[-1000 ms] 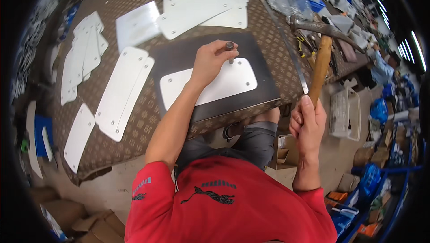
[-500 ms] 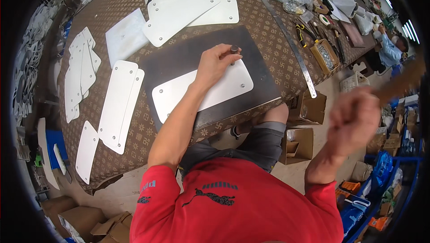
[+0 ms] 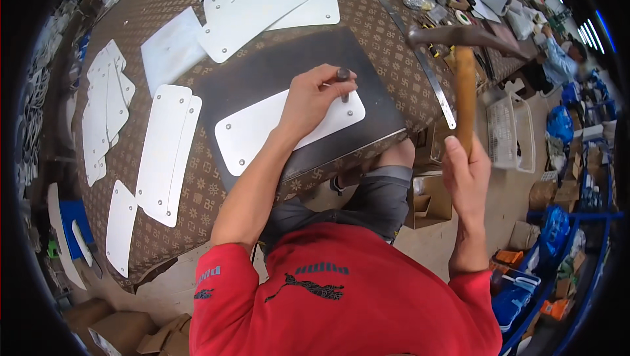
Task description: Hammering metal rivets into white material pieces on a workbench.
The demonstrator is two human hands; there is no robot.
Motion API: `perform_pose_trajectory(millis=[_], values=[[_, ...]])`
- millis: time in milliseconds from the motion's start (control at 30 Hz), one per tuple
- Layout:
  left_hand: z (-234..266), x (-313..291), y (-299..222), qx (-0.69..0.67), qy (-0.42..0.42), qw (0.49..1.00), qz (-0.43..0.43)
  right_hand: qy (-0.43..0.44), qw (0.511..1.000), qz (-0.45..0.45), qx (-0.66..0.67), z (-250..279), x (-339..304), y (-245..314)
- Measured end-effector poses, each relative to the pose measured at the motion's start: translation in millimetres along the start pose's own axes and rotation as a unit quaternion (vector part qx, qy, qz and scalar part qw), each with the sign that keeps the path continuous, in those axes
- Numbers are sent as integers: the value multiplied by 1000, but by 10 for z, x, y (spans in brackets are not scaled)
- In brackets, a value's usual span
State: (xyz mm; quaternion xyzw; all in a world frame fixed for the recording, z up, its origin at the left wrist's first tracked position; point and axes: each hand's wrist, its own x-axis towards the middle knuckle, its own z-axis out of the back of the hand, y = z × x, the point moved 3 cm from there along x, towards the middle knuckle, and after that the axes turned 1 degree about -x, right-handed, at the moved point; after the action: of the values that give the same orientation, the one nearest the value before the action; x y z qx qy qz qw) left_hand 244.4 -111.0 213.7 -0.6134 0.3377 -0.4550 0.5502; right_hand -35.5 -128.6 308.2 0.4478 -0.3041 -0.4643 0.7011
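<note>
Pinched in my left hand (image 3: pixel 313 99) is a short dark metal punch (image 3: pixel 343 85), held upright over the right end of a white panel (image 3: pixel 256 130). That panel has rounded corners and metal studs near them. It lies on a dark flat board (image 3: pixel 246 83) at the table's near edge. My right hand (image 3: pixel 467 171) grips the wooden handle of a hammer (image 3: pixel 464 87). The hammer is raised to the right of the board, its metal head above the handle and apart from the punch. My left fingers partly cover the panel.
More studded white panels (image 3: pixel 164 159) lie at the left, with a larger stack (image 3: pixel 256 1) at the back. A whitish slab (image 3: pixel 172 47) sits between them. A long steel ruler (image 3: pixel 420 61) runs along the right. Beyond the table edge stand a white basket (image 3: pixel 508 133) and a cardboard box (image 3: pixel 430 202).
My right hand has swung the hammer inward and turned it upright, so its head now shows nearer the table. The left hand stays at the same spot on the panel with the punch.
</note>
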Motion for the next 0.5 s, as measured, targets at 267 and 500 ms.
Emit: perform_pose_trajectory(millis=[267, 500], values=[[-202, -217, 187, 12, 46, 999, 15, -132, 981, 105, 95, 335, -112, 495], [-135, -269, 183, 48, 44, 997, -36, -71, 846, 374, -374, 186, -221, -82]])
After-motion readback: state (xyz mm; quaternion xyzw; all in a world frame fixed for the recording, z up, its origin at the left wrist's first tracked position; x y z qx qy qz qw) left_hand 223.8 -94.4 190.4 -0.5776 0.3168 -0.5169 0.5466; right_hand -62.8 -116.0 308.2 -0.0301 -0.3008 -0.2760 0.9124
